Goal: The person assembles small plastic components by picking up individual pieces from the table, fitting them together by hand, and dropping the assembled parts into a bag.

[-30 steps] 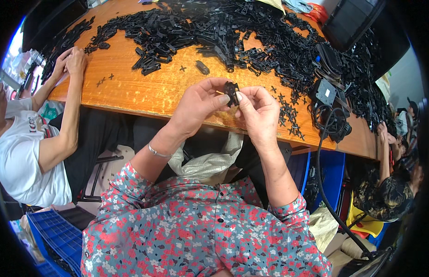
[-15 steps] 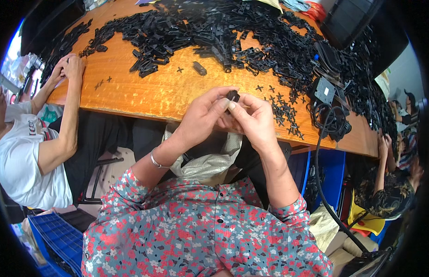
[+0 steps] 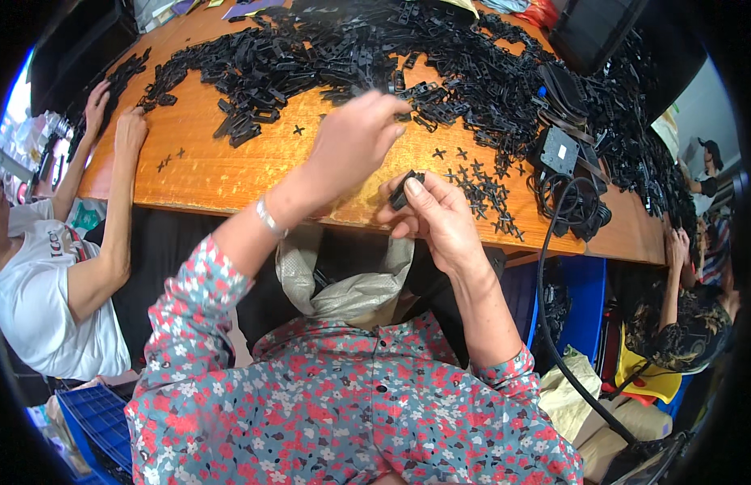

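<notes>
1. I see one black part (image 3: 401,194) above the table's near edge, pinched between the right hand's (image 3: 440,214) thumb and fingers.
2. The left hand (image 3: 353,139) is over the table (image 3: 210,158), fingers partly curled; I can't tell whether they hold anything.
3. Small black crosses: one alone (image 3: 299,129), three farther left (image 3: 171,159), and a cluster (image 3: 488,194) too crowded to count.
4. Beyond lies an uncountable heap of black parts (image 3: 335,52); a cabled black box (image 3: 558,151) blocks the right.
5. Half a second ago, both hands were together at the part.

Black part (image 3: 401,195), orange-brown table (image 3: 230,171), blue-grey shirt (image 3: 311,404) flowered in red and white
</notes>
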